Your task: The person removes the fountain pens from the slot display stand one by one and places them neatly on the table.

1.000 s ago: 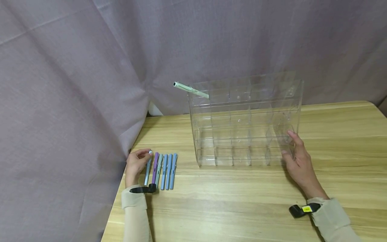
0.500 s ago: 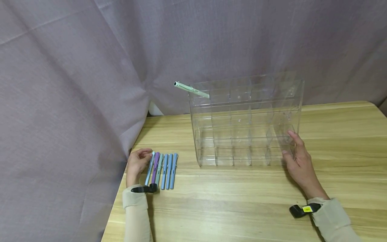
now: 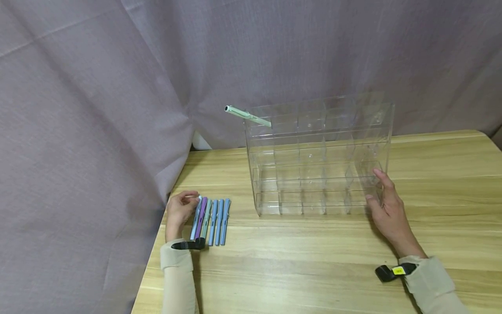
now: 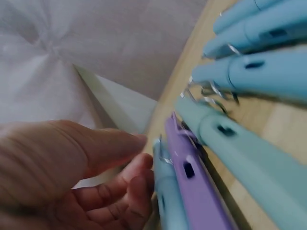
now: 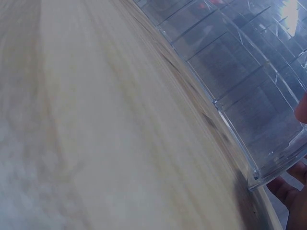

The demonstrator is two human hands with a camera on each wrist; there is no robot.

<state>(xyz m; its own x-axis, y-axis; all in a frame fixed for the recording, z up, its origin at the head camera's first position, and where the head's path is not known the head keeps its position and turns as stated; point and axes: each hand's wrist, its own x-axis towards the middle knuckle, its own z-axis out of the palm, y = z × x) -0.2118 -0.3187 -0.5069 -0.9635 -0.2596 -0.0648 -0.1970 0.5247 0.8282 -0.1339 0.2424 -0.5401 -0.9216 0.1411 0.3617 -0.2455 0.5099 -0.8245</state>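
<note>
My left hand (image 3: 180, 211) is at the left end of a row of capped pens lying side by side on the table. Its loosely bent fingers touch the side of a pale blue pen (image 4: 170, 196), while the thumb stays off it in the left wrist view. That pen lies against a purple pen (image 4: 194, 177); a green pen (image 4: 235, 148) and several blue pens (image 3: 217, 222) follow to the right. With thumb in front and fingers partly hidden behind, my right hand (image 3: 388, 211) grips the right side of a clear compartmented pen rack (image 3: 311, 165).
A mint green pen (image 3: 247, 116) lies slanted in the rack's top left compartment, its cap end jutting past the left side. Grey curtain (image 3: 251, 56) hangs behind and left of the wooden table (image 3: 298, 257), covering its left back corner.
My left hand has moved slightly right, pushing the pale blue pen up against the purple one, which has shifted a little. The right hand and rack have stayed put.
</note>
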